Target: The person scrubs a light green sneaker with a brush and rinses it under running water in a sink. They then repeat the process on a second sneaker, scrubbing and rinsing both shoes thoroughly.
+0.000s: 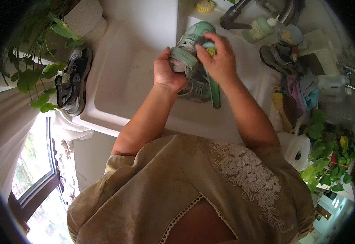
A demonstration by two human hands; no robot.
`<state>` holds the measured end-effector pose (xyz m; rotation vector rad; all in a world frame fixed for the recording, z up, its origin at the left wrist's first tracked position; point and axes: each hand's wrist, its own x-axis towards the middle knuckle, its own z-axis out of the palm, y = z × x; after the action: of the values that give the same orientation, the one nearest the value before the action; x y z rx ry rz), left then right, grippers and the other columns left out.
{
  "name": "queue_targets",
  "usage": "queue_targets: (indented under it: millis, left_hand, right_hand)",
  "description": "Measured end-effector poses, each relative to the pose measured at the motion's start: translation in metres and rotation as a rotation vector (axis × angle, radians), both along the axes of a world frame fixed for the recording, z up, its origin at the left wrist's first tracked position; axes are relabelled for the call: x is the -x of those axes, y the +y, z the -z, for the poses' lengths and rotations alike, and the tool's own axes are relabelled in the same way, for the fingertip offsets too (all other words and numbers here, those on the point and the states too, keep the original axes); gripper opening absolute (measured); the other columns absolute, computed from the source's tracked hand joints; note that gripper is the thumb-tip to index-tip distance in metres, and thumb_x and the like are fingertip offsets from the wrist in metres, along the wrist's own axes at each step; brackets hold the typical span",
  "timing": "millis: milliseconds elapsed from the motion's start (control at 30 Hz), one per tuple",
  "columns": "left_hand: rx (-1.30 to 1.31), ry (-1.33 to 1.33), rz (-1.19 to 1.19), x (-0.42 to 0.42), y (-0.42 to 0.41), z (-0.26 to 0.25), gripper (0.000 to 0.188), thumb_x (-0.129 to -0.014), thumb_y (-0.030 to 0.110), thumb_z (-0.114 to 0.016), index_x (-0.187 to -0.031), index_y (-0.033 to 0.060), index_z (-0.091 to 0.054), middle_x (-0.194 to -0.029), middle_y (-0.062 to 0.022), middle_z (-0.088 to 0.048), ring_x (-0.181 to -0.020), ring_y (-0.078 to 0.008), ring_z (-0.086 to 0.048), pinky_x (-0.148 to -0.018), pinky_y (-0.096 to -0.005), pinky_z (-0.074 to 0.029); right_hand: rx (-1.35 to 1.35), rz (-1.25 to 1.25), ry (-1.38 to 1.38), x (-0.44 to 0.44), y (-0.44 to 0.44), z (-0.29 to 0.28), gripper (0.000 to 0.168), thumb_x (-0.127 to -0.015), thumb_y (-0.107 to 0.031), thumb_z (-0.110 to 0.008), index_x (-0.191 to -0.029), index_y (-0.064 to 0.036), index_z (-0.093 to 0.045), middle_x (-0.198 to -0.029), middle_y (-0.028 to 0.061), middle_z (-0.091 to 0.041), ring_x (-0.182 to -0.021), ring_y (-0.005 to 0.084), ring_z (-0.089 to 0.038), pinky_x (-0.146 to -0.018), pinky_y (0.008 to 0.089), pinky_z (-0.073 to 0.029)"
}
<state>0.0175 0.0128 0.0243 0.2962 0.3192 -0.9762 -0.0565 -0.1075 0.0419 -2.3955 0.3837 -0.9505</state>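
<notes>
My left hand [168, 71] grips a mint-green lace-up sneaker [185, 58] near its heel and ankle opening, toe pointing away from me above the sink. At the sneaker's right side, my right hand [218, 59] curls around a brush with a long green handle [214, 91]; a yellow and pale green part shows between thumb and fingers. Its bristles are mostly hidden and blurred. Below the held sneaker, a second pale sneaker [197, 91] lies in the sink [122, 76], partly hidden by my left hand and the brush handle.
A dark shoe [75, 80] rests on the sink's left rim beside trailing plants [29, 80]. To the right are another shoe [276, 58], cloths [296, 91] and a paper roll [295, 149]. A pump bottle [259, 29], faucet [234, 23] and round yellow-rimmed brush [205, 5] stand at the back.
</notes>
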Motion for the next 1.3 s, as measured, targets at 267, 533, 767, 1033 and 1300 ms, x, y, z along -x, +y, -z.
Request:
queue_targets:
  millis: [267, 533, 767, 1033, 1300]
  left_hand:
    - [-0.034, 0.013, -0.072, 0.005, -0.004, -0.010, 0.036, -0.091, 0.025, -0.032, -0.109, -0.0020, -0.047, -0.107, -0.0155, -0.055, -0.101, -0.0282, -0.052, -0.094, -0.0396, -0.038]
    - [-0.029, 0.026, 0.029, 0.001, -0.006, 0.007, 0.035, -0.091, 0.023, -0.032, -0.110, -0.0028, -0.047, -0.108, -0.0167, -0.054, -0.101, -0.0297, -0.051, -0.095, -0.0415, -0.036]
    - [0.042, -0.030, 0.084, 0.000, -0.006, 0.013, 0.040, -0.090, 0.028, -0.037, -0.114, -0.0027, -0.045, -0.113, -0.0168, -0.052, -0.105, -0.0296, -0.049, -0.096, -0.0411, -0.035]
    - [0.022, -0.687, 0.191, 0.010, -0.001, 0.001, 0.046, -0.081, 0.022, -0.059, -0.119, 0.0024, -0.043, -0.108, -0.0077, -0.054, -0.100, -0.0192, -0.051, -0.088, -0.0331, -0.040]
    - [-0.502, -1.618, 0.058, 0.012, -0.003, 0.003, 0.051, -0.067, 0.005, -0.069, -0.111, 0.0020, -0.045, -0.094, -0.0086, -0.055, -0.084, -0.0170, -0.054, -0.074, -0.0284, -0.046]
  right_hand:
    - [-0.086, 0.095, -0.102, -0.029, -0.023, -0.016, 0.039, -0.070, -0.030, -0.070, -0.097, -0.006, -0.057, -0.093, 0.0147, -0.059, -0.087, 0.0295, -0.057, -0.075, 0.0355, -0.046]
    - [-0.090, -0.003, -0.015, 0.003, -0.013, 0.017, 0.035, -0.072, -0.021, -0.070, -0.101, -0.006, -0.057, -0.095, 0.0115, -0.060, -0.087, 0.0219, -0.058, -0.077, 0.0307, -0.045]
    - [-0.820, -0.140, 0.011, -0.006, -0.052, -0.014, 0.037, -0.072, -0.024, -0.068, -0.102, -0.006, -0.058, -0.094, 0.0084, -0.059, -0.085, 0.0178, -0.056, -0.074, 0.0316, -0.046]
    - [-1.197, -0.196, -0.144, 0.005, -0.073, -0.017, 0.034, -0.076, -0.025, -0.061, -0.102, -0.005, -0.054, -0.090, 0.0062, -0.057, -0.080, 0.0171, -0.055, -0.069, 0.0313, -0.046]
    - [-1.115, -0.158, -0.109, 0.003, -0.079, -0.014, 0.035, -0.074, -0.025, -0.064, -0.100, -0.003, -0.056, -0.089, 0.0065, -0.058, -0.080, 0.0167, -0.055, -0.068, 0.0306, -0.046]
